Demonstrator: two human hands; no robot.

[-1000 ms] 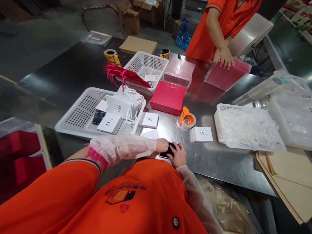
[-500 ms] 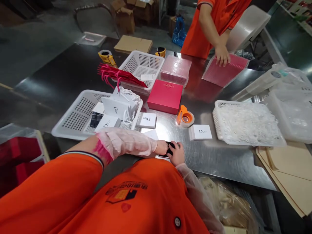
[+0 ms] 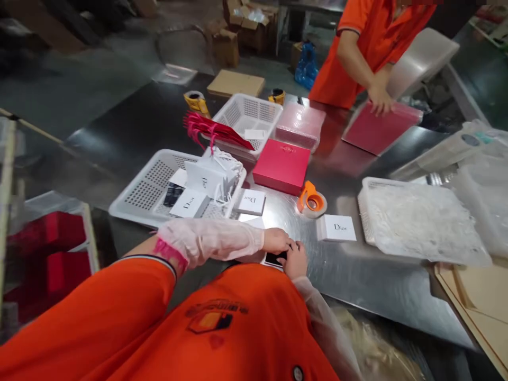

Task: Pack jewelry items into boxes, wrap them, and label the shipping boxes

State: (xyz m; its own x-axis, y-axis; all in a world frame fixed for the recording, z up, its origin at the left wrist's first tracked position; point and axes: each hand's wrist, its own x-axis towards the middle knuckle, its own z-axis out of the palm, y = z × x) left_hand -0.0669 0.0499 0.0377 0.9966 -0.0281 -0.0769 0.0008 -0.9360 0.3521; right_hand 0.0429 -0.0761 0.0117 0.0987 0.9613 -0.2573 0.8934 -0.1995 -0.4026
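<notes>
Close in front of my body, at the near edge of the metal table [image 3: 381, 286], lies a small black item [image 3: 275, 259] on something white. My left hand [image 3: 276, 240] reaches over its far side with the fingers bent together. From the right, my right hand [image 3: 296, 259] rests against the item with curled fingers, and the fingertips of both hands meet. What the fingertips pinch, if anything, is too small to make out. A white Dior box [image 3: 251, 202] sits beyond my left hand, and a stack of Dior boxes [image 3: 337, 228] stands to the right.
White baskets [image 3: 135, 203] hold Dior bags and boxes. A red box [image 3: 281, 165], an orange tape dispenser [image 3: 311, 200] and a basket of white filling [image 3: 424, 217] lie around. Across the table, a person in orange handles a red wrapped package [image 3: 381, 127].
My left hand has moved over the far side of the black item towards my right fingertips. The view has shifted, and the other person's package is tilted differently.
</notes>
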